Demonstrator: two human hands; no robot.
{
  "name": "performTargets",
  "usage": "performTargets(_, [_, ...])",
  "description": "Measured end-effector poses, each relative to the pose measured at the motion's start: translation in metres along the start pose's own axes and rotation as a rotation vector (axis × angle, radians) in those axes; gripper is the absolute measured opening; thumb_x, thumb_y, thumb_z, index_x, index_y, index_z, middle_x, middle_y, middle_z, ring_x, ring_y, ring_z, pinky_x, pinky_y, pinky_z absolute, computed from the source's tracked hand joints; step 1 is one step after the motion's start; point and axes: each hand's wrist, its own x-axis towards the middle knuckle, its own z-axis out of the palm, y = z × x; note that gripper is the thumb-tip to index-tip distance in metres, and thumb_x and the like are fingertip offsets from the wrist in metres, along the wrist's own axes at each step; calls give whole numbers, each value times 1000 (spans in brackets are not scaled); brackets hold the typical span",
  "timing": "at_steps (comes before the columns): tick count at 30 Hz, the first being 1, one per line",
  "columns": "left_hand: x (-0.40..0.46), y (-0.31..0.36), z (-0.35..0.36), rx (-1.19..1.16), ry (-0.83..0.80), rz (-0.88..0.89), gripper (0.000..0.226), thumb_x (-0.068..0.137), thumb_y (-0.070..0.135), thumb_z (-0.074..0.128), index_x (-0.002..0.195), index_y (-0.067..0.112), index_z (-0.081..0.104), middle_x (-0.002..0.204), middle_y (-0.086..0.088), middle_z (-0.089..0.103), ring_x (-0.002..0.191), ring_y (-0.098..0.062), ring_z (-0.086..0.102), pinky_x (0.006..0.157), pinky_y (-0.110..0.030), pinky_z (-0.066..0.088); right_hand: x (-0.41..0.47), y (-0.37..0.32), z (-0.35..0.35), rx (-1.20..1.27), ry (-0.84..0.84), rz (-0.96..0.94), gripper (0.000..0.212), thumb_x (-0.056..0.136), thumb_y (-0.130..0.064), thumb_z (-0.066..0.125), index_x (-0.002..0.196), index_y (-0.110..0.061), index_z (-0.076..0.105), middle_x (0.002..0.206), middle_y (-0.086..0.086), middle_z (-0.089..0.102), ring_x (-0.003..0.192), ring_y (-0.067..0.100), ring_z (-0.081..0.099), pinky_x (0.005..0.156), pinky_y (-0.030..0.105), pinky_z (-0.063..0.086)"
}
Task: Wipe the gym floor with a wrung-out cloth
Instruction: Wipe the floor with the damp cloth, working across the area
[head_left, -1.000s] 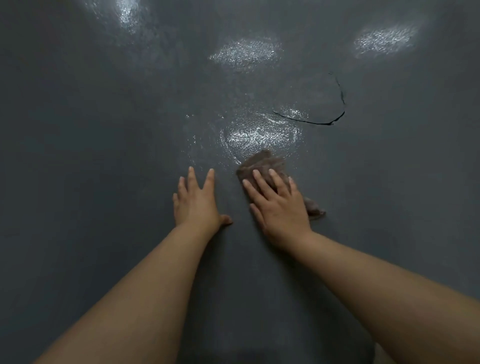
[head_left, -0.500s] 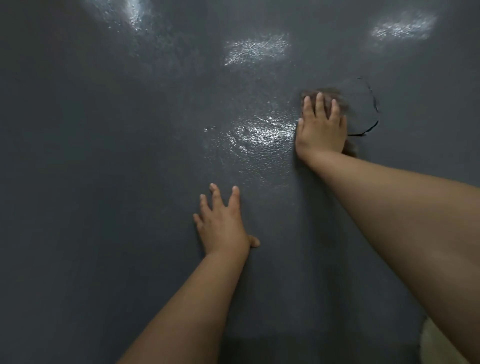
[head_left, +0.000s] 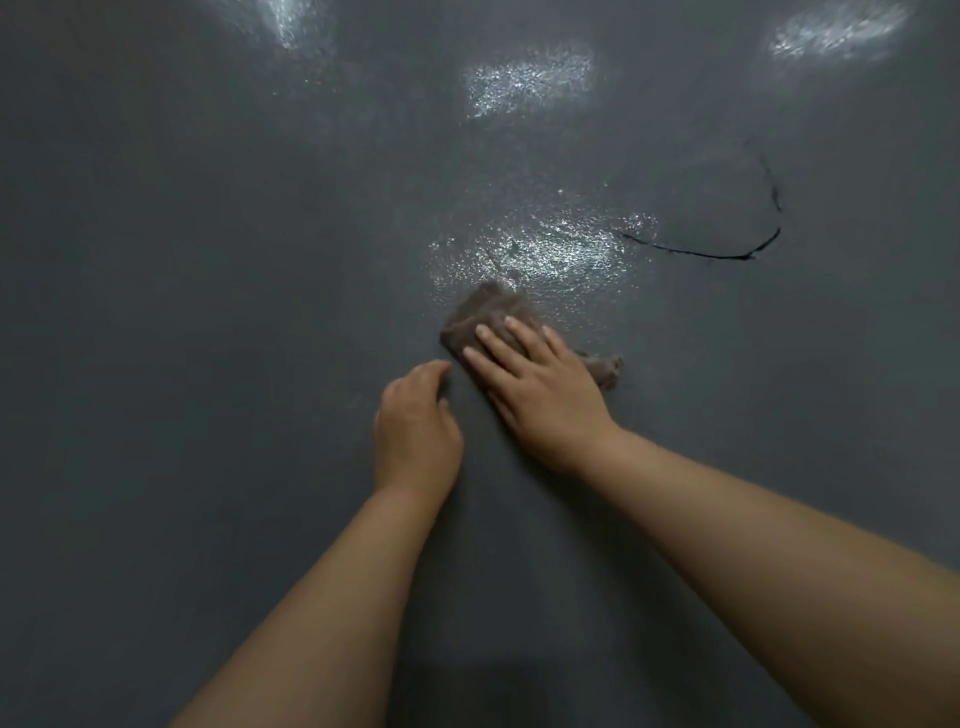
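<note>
A small brownish-grey cloth (head_left: 485, 312) lies flat on the dark grey gym floor (head_left: 208, 364) near the middle of the view. My right hand (head_left: 540, 395) presses down on it with straight fingers; a corner of the cloth sticks out to the right of the hand. My left hand (head_left: 415, 431) rests on the bare floor just left of the cloth, its fingers curled under, holding nothing. Just beyond the cloth the floor glistens with a wet sheen (head_left: 545, 249).
A thin black curved crack (head_left: 727, 254) marks the floor to the far right of the cloth. Bright light reflections (head_left: 524, 83) shine on the floor further away. Nothing else stands on the floor in view.
My right hand has slid the cloth back from beside the crack toward me and to the left. My left hand's fingers, spread flat before, have curled under.
</note>
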Motion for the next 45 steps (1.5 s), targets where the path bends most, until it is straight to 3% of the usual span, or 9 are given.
performTargets(11, [-12, 15, 1, 140, -226, -25, 56, 94, 19, 53, 146, 16, 33, 156, -3, 20, 142, -22, 16, 116, -34, 16, -64, 43, -5, 131, 149, 923, 57, 98, -32, 40, 150, -19, 22, 159, 5, 12, 144, 33, 10, 113, 53, 14])
performTargets(15, [-19, 23, 5, -51, -208, -31, 50, 91, 9, 55, 140, 7, 42, 143, -9, 44, 132, -25, 37, 110, -27, 24, -63, -1, 5, 211, 168, 751, 56, 89, -19, 59, 140, -5, 42, 150, 16, 34, 135, 42, 32, 111, 48, 26])
performTargets(18, [-23, 32, 5, -242, -246, -186, 47, 90, -2, 50, 136, 5, 47, 134, -14, 53, 123, -25, 49, 105, -25, 31, -72, -31, 15, 314, 244, 543, 38, 64, -3, 79, 100, -1, 66, 124, 19, 60, 111, 43, 57, 95, 45, 46])
performTargets(25, [-40, 7, -22, -181, -255, -53, 50, 75, -11, 58, 119, 10, 63, 138, -11, 46, 128, -22, 42, 109, -25, 29, -69, -61, -10, 913, -138, 323, 12, 91, -9, 54, 102, -6, 58, 105, 11, 64, 97, 24, 56, 80, 30, 40])
performTargets(30, [-25, 2, -36, -310, -315, -168, 28, 86, 6, 65, 65, 23, 57, 67, 0, 59, 70, -19, 56, 77, -35, 48, -56, -17, -42, 1236, -198, 417, 14, 93, -3, 53, 103, -5, 63, 82, 0, 60, 71, 4, 52, 69, 16, 43])
performTargets(33, [-14, 19, -25, -280, -210, -207, 5, 92, 13, 58, 90, 14, 62, 87, -7, 60, 83, -21, 57, 81, -29, 45, -47, 30, -53, 876, -21, 545, 27, 89, 4, 51, 110, -4, 65, 98, 6, 68, 84, 7, 61, 77, 18, 45])
performTargets(36, [-19, 24, -15, -102, -87, -271, 43, 92, 17, 58, 133, 11, 48, 133, -15, 42, 124, -31, 40, 107, -32, 29, -48, 68, -65, 648, 254, 764, 32, 88, 2, 44, 111, -7, 63, 114, 11, 65, 106, 24, 59, 86, 25, 41])
performTargets(39, [-32, 27, -7, -7, 10, -88, 45, 90, 11, 59, 133, 8, 49, 141, -14, 36, 130, -30, 33, 110, -34, 25, -54, 77, -56, 599, 157, 741, 25, 91, -5, 47, 110, -8, 63, 114, 10, 65, 105, 25, 59, 84, 25, 41])
performTargets(45, [-29, 33, 26, 407, -330, 152, 63, 97, 49, 34, 151, 27, 11, 159, -5, -8, 145, -29, -8, 116, -43, -1, -73, 69, -29, 334, 346, 739, 31, 89, -4, 46, 116, -6, 61, 124, 15, 56, 112, 37, 47, 94, 38, 35])
